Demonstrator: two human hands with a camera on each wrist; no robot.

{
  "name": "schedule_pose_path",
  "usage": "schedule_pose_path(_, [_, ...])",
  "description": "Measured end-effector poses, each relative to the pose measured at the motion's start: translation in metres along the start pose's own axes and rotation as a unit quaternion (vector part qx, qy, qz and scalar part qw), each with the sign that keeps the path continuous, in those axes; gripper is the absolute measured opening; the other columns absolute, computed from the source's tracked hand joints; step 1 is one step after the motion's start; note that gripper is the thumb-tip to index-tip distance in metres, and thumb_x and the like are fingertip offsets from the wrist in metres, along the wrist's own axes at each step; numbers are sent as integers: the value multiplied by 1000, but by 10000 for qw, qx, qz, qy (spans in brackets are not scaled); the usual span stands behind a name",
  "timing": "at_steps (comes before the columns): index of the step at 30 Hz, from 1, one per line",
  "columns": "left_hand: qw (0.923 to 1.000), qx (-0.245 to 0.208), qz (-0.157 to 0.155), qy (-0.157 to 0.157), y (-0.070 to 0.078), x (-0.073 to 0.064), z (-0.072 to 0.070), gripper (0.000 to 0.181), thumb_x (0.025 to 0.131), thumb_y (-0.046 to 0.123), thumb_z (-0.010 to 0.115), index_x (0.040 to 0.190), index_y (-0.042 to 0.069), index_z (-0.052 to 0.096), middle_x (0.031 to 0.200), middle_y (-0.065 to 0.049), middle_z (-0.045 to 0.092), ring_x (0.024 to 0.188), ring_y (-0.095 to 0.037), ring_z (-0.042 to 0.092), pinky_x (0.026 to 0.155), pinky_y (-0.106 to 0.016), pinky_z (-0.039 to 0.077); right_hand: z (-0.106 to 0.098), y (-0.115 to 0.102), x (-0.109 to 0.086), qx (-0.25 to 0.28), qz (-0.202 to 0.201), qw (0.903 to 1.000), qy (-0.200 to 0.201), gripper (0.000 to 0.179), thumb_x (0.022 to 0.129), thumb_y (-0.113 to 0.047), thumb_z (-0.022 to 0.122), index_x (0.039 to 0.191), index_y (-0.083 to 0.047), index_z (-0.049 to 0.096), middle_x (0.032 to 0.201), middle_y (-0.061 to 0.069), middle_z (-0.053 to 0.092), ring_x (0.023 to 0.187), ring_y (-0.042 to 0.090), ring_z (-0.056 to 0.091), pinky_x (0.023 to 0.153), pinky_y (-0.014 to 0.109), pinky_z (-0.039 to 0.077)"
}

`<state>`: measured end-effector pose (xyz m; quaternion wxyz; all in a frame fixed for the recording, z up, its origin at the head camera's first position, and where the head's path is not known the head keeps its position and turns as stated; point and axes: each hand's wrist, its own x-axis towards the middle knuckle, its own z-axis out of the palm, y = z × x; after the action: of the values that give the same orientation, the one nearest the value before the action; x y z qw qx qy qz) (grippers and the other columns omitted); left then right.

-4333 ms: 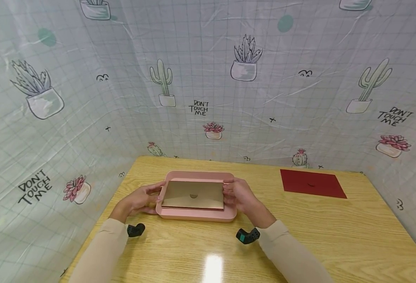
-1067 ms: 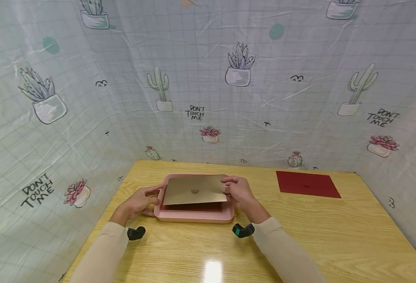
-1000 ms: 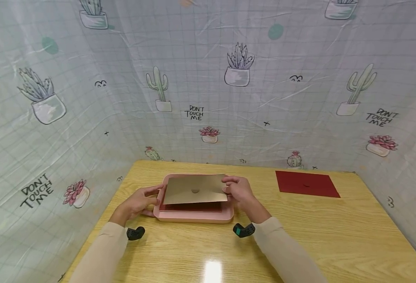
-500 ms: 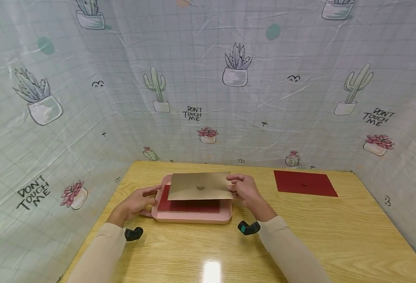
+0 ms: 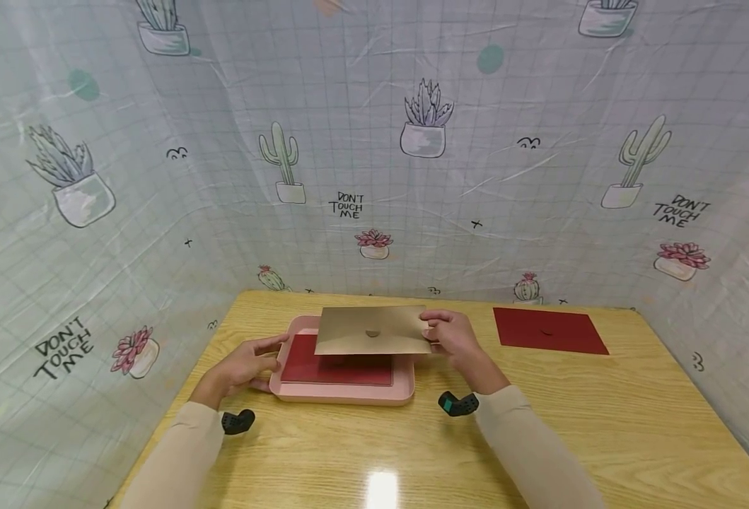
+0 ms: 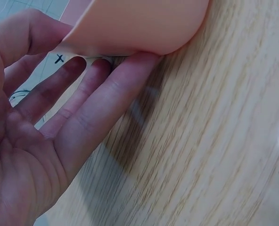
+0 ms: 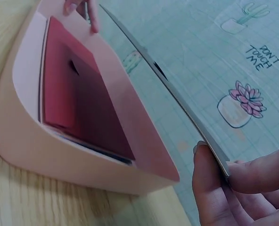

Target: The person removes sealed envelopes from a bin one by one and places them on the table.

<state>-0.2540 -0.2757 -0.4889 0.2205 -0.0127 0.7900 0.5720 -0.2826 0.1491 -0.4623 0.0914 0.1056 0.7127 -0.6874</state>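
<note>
A flat gold envelope (image 5: 372, 331) with a small half-round mark at its middle hangs tilted above the pink tray (image 5: 342, 394). My right hand (image 5: 457, 338) pinches its right end between thumb and fingers, which the right wrist view shows edge-on (image 7: 177, 101). In the tray lies a red envelope (image 5: 304, 360), partly covered by the gold one in the head view. My left hand (image 5: 240, 366) grips the tray's left end, with fingers at the rim and against the lower outer wall (image 6: 139, 26). Some of its fingertips are hidden behind that wall.
Another red envelope (image 5: 550, 331) lies flat at the table's back right. A printed plastic curtain (image 5: 349, 127) stands along the back and left of the wooden table (image 5: 540, 410). Black wrist devices (image 5: 458, 404) sit near both sleeves.
My right hand has lifted the gold envelope from the tray and moved it to the right, uncovering more of the red envelope. The left hand stays at the tray's end.
</note>
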Motion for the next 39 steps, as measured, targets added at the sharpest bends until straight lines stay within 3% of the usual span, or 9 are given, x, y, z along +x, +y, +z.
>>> schedule_pose_path(23, [9998, 2, 99, -183, -10, -10, -17, 75, 98, 4, 63, 166, 14, 31, 171, -26, 22, 111, -28, 70, 78, -45, 64, -25, -2, 8, 3, -40, 10000, 59, 38, 96, 6, 64, 133, 0, 67, 113, 6, 56, 78, 16, 56, 60, 26, 46])
schedule_pose_path(33, [9999, 117, -10, -102, -11, -14, -24, 76, 98, 6, 65, 166, 13, 31, 172, -26, 21, 110, -26, 69, 76, -42, 64, -35, -1, 12, -9, -43, 10000, -16, 40, 97, 5, 62, 136, -2, 65, 123, 9, 54, 76, 15, 55, 61, 25, 47])
schedule_pose_path(39, [9998, 68, -56, -155, -14, -15, -31, 76, 99, 6, 64, 166, 14, 29, 172, -26, 20, 113, -27, 68, 78, -43, 64, -39, -3, 14, 15, -30, 10000, 6, 40, 97, 6, 60, 136, 1, 63, 117, 9, 55, 72, 14, 53, 60, 25, 47])
